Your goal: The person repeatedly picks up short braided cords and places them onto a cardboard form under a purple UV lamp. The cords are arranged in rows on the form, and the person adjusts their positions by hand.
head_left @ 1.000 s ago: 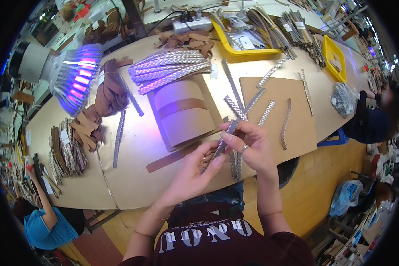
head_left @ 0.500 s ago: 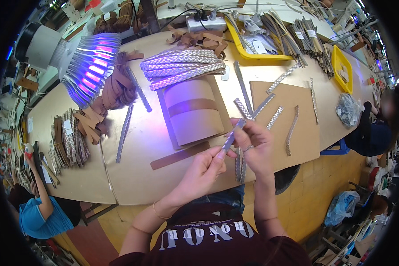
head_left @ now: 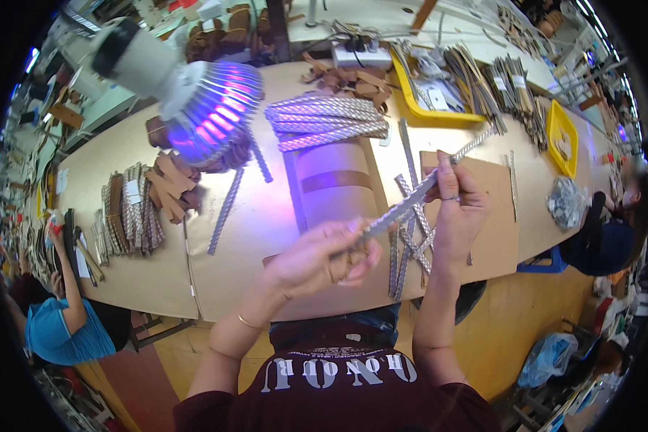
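Observation:
A silver braided strip (head_left: 402,207) slants up to the right between my two hands. My left hand (head_left: 327,258), blurred by motion, has its fingers closed round the lower end. Higher up, my right hand (head_left: 462,198) pinches the strip between thumb and fingers, and the far end sticks out past them. Below the strip lie several loose braided strips (head_left: 416,252), some crossing one another. Left of them stands a rounded tan form (head_left: 331,205) with a brown band (head_left: 335,180) across it. A bundle of silver braided strips (head_left: 324,124) rests at its far end.
A lamp with a finned metal head (head_left: 212,108) hangs over the left side. Strip bundles (head_left: 133,209) and brown scraps (head_left: 173,180) lie beneath it. Yellow trays (head_left: 439,119) stand at the back right, near a cardboard sheet (head_left: 493,237). Other people sit at both sides.
My hands have moved apart, the right one up and to the right. The strip now stretches longer between them. The whole view has shifted slightly.

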The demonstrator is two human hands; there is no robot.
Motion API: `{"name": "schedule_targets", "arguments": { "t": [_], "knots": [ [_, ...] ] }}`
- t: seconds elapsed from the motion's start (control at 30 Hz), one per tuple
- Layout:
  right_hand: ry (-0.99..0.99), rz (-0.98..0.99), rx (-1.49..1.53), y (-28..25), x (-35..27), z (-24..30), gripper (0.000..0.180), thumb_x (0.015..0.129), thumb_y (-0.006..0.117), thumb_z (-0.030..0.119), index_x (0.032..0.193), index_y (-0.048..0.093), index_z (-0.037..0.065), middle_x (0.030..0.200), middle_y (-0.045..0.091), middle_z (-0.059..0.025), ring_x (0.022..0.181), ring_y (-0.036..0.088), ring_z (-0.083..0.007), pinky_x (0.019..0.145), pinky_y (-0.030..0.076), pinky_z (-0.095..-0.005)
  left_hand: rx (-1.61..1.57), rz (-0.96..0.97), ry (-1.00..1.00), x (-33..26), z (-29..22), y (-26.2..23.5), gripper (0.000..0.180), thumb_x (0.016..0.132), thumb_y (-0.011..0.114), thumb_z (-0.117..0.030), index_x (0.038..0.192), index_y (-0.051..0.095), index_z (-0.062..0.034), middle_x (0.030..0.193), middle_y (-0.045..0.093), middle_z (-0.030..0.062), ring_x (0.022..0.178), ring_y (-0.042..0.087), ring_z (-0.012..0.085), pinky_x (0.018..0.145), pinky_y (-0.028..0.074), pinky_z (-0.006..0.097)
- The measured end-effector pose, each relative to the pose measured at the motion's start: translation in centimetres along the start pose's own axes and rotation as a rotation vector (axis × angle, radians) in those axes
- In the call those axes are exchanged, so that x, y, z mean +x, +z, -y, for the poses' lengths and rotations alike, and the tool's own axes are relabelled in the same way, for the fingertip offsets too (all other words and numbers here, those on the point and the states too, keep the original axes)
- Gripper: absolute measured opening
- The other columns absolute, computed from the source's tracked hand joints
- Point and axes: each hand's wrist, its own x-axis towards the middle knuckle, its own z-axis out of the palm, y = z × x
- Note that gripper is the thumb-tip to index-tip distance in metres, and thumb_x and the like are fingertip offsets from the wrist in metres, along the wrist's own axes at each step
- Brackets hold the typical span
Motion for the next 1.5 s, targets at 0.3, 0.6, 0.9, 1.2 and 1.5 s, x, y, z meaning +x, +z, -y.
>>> {"name": "schedule_targets", "arguments": {
  "t": [0.3,0.6,0.9,1.2,1.5],
  "knots": [
    [-0.060,0.026,-0.004,4.2,2.1,2.5,0.019,0.097,0.062,0.014,0.106,0.072,0.000,0.080,0.068,-0.0052,0.065,0.057,-0.0056,0.059,0.048,-0.0211,-0.113,-0.068,0.113,-3.8,-4.3,-4.3,0.055,0.106,0.035,-0.035,0.140,0.035,0.0093,0.122,0.058,0.0297,0.085,0.068,0.0219,0.066,0.059,0.029],
    [0.038,0.007,0.004,6.4,1.9,2.1,0.016,0.092,0.069,0.011,0.083,0.068,-0.002,0.068,0.063,-0.0013,0.058,0.056,-0.0041,0.056,0.044,-0.0184,0.317,-0.230,0.271,-5.0,-5.0,-5.5,0.034,0.102,0.051,-0.025,0.111,0.059,0.0075,0.091,0.069,0.0166,0.069,0.067,0.0132,0.057,0.056,0.022],
    [0.023,0.012,-0.031,6.2,2.0,1.4,0.012,0.090,0.069,0.008,0.089,0.068,-0.003,0.073,0.066,-0.0032,0.059,0.057,-0.0058,0.058,0.046,-0.0186,0.087,-0.180,0.329,-4.5,-6.5,-7.1,0.029,0.099,0.058,-0.026,0.101,0.063,0.0024,0.085,0.069,0.0091,0.070,0.069,0.0146,0.064,0.060,0.026],
    [0.061,0.634,0.169,1.5,2.7,1.1,0.016,0.085,0.062,-0.010,0.100,0.063,-0.003,0.103,0.063,-0.0102,0.086,0.060,-0.0130,0.074,0.050,-0.0253,0.459,-0.382,0.592,-4.8,-7.4,-6.6,0.035,0.097,0.052,0.000,0.130,0.040,0.0044,0.114,0.064,0.0169,0.104,0.067,0.0248,0.089,0.060,0.037],
    [0.135,0.500,-0.130,1.3,2.2,0.8,0.024,0.084,0.065,-0.008,0.106,0.063,0.000,0.112,0.061,-0.0077,0.103,0.059,-0.0145,0.084,0.047,-0.0267,0.425,-0.307,0.667,-3.5,-6.5,-5.7,0.031,0.100,0.049,-0.004,0.130,0.046,0.0039,0.117,0.062,0.0175,0.106,0.066,0.0294,0.090,0.058,0.039]
  ]
}}
